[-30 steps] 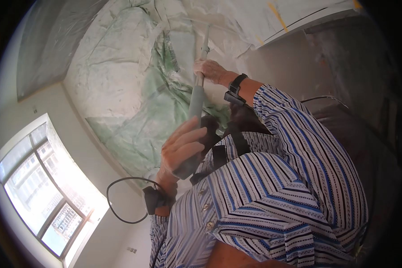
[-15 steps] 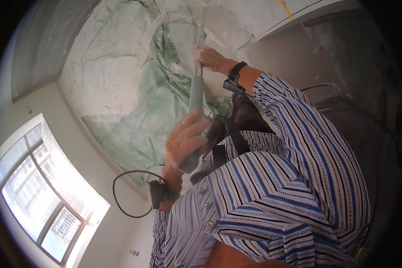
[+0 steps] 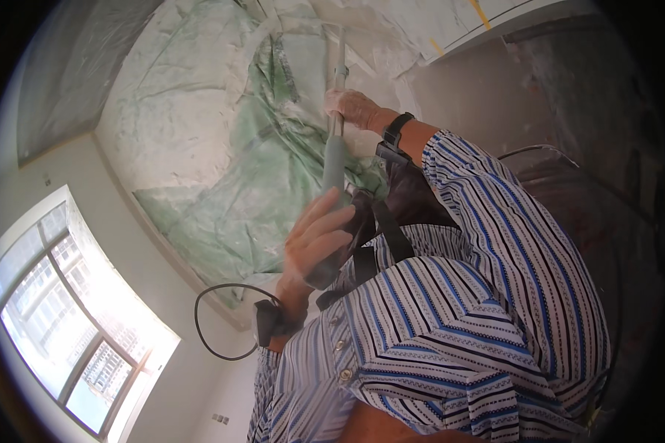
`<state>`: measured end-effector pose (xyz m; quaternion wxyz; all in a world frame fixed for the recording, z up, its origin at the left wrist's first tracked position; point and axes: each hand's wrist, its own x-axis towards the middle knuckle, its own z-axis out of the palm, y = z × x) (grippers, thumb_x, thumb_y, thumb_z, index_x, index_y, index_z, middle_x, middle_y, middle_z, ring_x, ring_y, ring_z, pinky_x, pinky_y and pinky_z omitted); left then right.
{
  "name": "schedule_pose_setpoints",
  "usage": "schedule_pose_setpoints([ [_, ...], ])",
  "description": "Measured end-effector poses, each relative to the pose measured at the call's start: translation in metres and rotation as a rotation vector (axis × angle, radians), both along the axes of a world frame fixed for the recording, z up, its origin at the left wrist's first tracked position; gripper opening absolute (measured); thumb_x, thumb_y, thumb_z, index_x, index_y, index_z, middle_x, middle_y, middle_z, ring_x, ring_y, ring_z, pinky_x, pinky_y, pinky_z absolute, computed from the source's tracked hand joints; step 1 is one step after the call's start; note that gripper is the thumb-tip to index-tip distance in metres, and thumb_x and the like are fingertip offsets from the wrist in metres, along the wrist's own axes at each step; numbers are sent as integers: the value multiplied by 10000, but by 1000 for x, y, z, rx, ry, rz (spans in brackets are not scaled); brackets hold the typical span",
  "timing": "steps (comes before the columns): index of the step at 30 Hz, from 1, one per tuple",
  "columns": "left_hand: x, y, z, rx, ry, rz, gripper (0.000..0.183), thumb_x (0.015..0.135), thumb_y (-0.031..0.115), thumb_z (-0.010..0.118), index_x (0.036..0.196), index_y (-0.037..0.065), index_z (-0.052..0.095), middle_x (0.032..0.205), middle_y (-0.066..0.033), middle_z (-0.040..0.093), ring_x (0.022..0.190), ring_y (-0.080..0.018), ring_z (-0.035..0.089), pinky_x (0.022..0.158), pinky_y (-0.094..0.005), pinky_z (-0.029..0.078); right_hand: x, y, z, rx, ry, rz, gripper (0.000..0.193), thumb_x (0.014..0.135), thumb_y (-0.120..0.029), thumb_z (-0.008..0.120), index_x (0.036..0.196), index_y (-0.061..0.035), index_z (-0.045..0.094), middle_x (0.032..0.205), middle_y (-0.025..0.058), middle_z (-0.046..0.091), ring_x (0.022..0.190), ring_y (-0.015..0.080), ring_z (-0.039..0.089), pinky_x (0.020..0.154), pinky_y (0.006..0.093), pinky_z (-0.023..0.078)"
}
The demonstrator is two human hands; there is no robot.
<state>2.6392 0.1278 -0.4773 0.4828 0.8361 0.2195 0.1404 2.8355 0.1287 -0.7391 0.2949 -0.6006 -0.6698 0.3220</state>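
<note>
A long pole tool (image 3: 334, 162) with a thick grey-green lower grip runs upward away from my body. Its far end, over the sheeting, is too faint to make out. My right hand (image 3: 353, 108) is closed around the thinner shaft above the grip. Lower down, my left hand (image 3: 318, 235) lies across the thick grip, its fingers fairly straight and slightly blurred over it. The dark lower end of the tool shows just below that palm. Both wrists carry black strapped devices, and a black cable loop (image 3: 197, 317) hangs beside the left wrist.
Crumpled green, dust-covered sheeting (image 3: 222, 221) spreads over the floor beneath the tool. A bright window (image 3: 74, 317) stands in the pale wall at left. A dark panel or surface (image 3: 74, 81) is at upper left. A thin cable (image 3: 539, 148) lies at right.
Both hands and the pole tool have shifted slightly to the right and a little down, toward my body. The right hand keeps its hold on the shaft.
</note>
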Motion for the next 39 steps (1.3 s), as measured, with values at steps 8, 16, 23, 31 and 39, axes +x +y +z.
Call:
schedule_pose_setpoints([
  [8, 28, 15, -18, 13, -38, -122, 205, 602, 48, 667, 769, 60, 547, 1005, -131, 633, 1089, -393, 552, 891, -497, 457, 30, 4, -16, -17, -2, -18, 51, 719, -60, 549, 719, -93, 509, 804, 78, 544, 888, 283, 556, 747, 376, 462],
  [16, 50, 2, -45, -38, -19, -183, 172, 645, 81, 641, 785, 79, 543, 1027, -111, 627, 1116, -369, 541, 928, -480, 437, 53, -27, -58, 103, -4, -114, 10, 744, -88, 521, 742, -78, 523, 815, 89, 542, 881, 291, 557, 738, 398, 458],
  [23, 60, -39, -60, 13, 0, -246, 159, 645, 98, 612, 777, 84, 524, 996, -102, 622, 1101, -367, 546, 922, -478, 448, 55, -72, -63, -11, 69, -157, 43, 742, -107, 526, 721, -80, 501, 792, 90, 528, 847, 297, 542, 735, 383, 453],
  [31, 37, -69, -6, -29, 53, -386, 200, 594, 93, 645, 745, 45, 522, 946, -117, 618, 1051, -369, 565, 871, -468, 484, 7, -141, -12, 3, 107, -279, 109, 728, -142, 536, 670, -77, 472, 723, 81, 503, 827, 278, 527, 736, 376, 432],
  [39, 6, -72, 87, -101, 254, -422, 127, 678, 170, 655, 718, 67, 594, 980, -81, 665, 1118, -301, 564, 946, -450, 447, -62, -165, 47, 11, 224, -315, 72, 705, -112, 559, 671, -75, 508, 748, 87, 520, 841, 286, 518, 741, 393, 431],
])
